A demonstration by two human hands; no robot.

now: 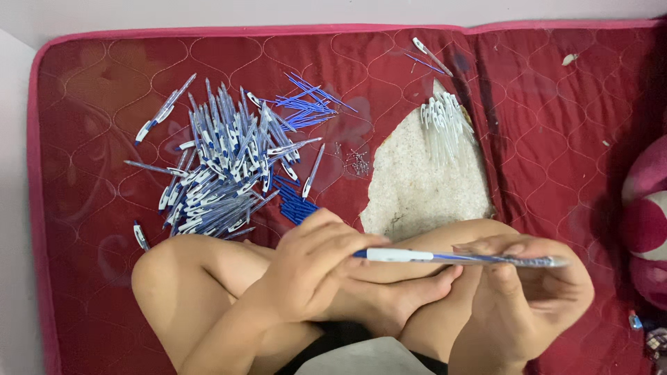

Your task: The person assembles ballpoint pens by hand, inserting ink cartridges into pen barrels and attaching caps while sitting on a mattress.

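Note:
I sit cross-legged on a red quilted mat (111,104). Both hands hold one blue-and-white pen (445,257) level above my legs. My left hand (316,267) grips its white end with the fingertips. My right hand (531,285) pinches the clear barrel near its tip. A big heap of assembled blue-and-white pens (219,163) lies on the mat in front of my left knee. Thin blue refills (309,104) fan out beside the heap, and a second bunch of blue refills (295,206) lies just beyond my left hand.
A bundle of clear pen barrels (445,125) rests on a torn pale patch of the mat (417,180). Tiny metal springs (358,163) are scattered mid-mat. A few loose pens (163,107) lie apart. A pink-and-white cushion (646,222) is at the right edge.

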